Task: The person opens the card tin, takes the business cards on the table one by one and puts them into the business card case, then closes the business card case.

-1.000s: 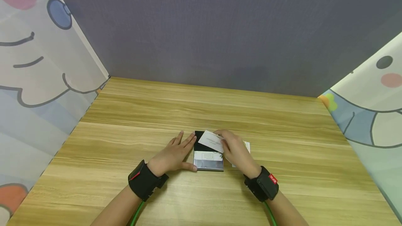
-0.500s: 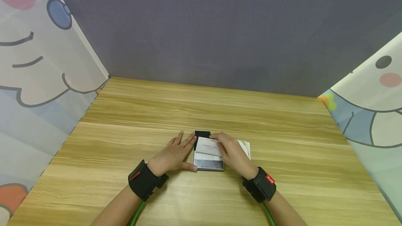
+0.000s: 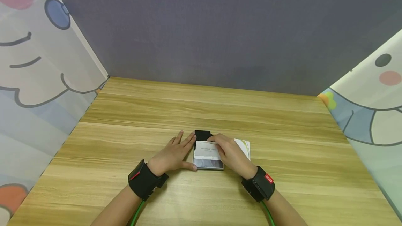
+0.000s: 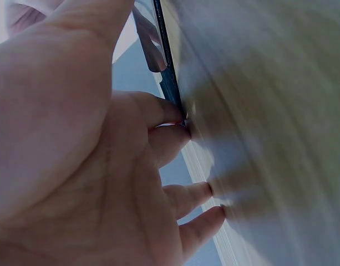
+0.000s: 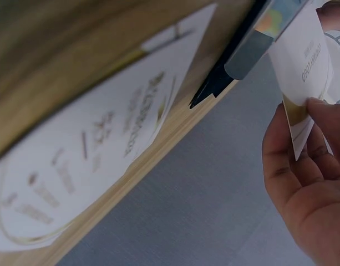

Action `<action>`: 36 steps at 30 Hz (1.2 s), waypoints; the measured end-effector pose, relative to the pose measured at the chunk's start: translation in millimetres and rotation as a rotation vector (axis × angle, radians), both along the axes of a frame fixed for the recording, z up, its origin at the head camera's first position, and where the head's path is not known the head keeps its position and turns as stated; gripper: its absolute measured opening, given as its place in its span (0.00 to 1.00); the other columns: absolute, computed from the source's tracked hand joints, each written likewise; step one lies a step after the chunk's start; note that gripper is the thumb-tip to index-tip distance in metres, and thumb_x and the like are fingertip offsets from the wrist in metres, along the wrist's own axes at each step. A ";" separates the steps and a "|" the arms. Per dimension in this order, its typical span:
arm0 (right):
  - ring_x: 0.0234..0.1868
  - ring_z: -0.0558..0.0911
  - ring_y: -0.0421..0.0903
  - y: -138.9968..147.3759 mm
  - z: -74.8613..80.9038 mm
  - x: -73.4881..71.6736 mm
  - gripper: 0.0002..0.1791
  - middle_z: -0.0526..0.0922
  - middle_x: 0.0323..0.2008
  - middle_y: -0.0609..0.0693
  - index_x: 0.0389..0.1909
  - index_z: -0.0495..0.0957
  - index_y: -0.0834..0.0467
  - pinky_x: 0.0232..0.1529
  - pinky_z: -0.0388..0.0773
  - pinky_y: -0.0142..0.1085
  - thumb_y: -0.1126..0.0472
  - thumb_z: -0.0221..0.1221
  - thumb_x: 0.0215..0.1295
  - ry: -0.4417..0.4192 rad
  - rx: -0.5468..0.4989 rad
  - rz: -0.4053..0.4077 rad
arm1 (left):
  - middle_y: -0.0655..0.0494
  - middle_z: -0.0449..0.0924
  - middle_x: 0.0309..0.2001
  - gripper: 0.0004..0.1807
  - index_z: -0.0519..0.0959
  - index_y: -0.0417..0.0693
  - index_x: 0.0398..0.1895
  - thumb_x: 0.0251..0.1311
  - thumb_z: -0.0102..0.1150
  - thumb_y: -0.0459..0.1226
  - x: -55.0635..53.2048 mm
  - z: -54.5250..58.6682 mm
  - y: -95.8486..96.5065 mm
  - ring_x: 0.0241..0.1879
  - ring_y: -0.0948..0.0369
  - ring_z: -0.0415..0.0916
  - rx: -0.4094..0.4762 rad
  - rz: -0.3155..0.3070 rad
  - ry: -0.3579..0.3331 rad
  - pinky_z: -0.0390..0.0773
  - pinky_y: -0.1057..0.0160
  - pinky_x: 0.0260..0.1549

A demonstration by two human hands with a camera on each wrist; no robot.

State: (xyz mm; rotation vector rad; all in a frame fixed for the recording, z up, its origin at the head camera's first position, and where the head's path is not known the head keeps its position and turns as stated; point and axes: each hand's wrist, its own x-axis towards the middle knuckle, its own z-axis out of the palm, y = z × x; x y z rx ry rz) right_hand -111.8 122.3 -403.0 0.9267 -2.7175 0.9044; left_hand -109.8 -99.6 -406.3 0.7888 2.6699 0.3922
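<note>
A card holder with a black back [image 3: 202,135] and a shiny silver front [image 3: 208,164] lies on the table. My left hand [image 3: 174,152] rests spread at its left side, thumb at the lower corner and fingertips at the upper edge. In the left wrist view those fingers [image 4: 170,144] are fairly straight against the holder's side. My right hand [image 3: 231,152] pinches a white business card [image 3: 204,147] by its right end, between thumb and fingers in the right wrist view. Printed with "COMPANY LOGO", the card [image 5: 305,61] overlaps the holder, its lower edge at the silver front.
More white cards [image 3: 244,145] with green curves lie on the table right of the holder, partly behind my right hand. The wooden table [image 3: 150,107] meets a grey panel [image 3: 213,34] at the back. Cartoon-printed sheets [image 3: 47,79] stand at the sides.
My right hand has brought the business card down and slightly left, levelling it from a tilt until it meets the silver front. My left hand has stayed in place.
</note>
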 end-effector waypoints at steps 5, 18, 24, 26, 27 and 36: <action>0.45 0.81 0.42 -0.8 -0.7 0.3 0.17 0.81 0.40 0.48 0.44 0.76 0.57 0.42 0.78 0.35 0.77 0.52 0.58 0.018 0.034 0.002 | 0.51 0.40 0.73 0.53 0.49 0.44 0.71 0.47 0.57 0.61 -1.2 -0.4 0.3 0.70 0.40 0.35 -0.002 0.000 0.000 0.50 0.43 0.64; 0.37 0.77 0.40 0.0 -4.2 1.7 0.21 0.78 0.38 0.49 0.52 0.73 0.57 0.36 0.75 0.33 0.76 0.52 0.58 -0.033 0.182 0.011 | 0.52 0.39 0.73 0.54 0.48 0.44 0.71 0.46 0.57 0.62 -1.7 0.2 0.6 0.70 0.41 0.34 -0.008 0.009 -0.003 0.50 0.43 0.65; 0.32 0.70 0.38 1.5 -7.7 3.4 0.21 0.74 0.36 0.48 0.52 0.74 0.58 0.33 0.72 0.31 0.75 0.55 0.57 0.006 0.227 0.035 | 0.53 0.40 0.73 0.54 0.49 0.45 0.71 0.46 0.58 0.62 -1.6 -0.7 0.5 0.70 0.41 0.35 -0.010 0.011 0.000 0.50 0.43 0.64; 0.33 0.71 0.39 1.8 -8.4 3.9 0.21 0.74 0.36 0.49 0.52 0.74 0.59 0.33 0.72 0.31 0.75 0.55 0.57 0.017 0.232 0.046 | 0.54 0.39 0.73 0.54 0.48 0.45 0.71 0.46 0.57 0.62 -1.3 -0.9 0.2 0.70 0.42 0.34 -0.016 0.012 -0.003 0.50 0.43 0.65; 0.34 0.71 0.39 1.9 -8.6 4.2 0.21 0.73 0.37 0.49 0.52 0.74 0.60 0.34 0.72 0.32 0.75 0.55 0.56 0.022 0.233 0.052 | 0.54 0.39 0.73 0.54 0.48 0.46 0.71 0.46 0.57 0.62 -1.2 -1.2 0.1 0.70 0.42 0.34 -0.016 0.012 -0.004 0.50 0.43 0.65; 0.38 0.71 0.43 2.0 -7.6 5.6 0.20 0.74 0.38 0.49 0.51 0.75 0.59 0.39 0.71 0.36 0.74 0.57 0.55 0.020 0.278 0.082 | 0.53 0.40 0.73 0.55 0.48 0.45 0.71 0.45 0.57 0.62 -0.7 0.0 -0.3 0.70 0.41 0.35 -0.005 0.007 0.003 0.50 0.43 0.64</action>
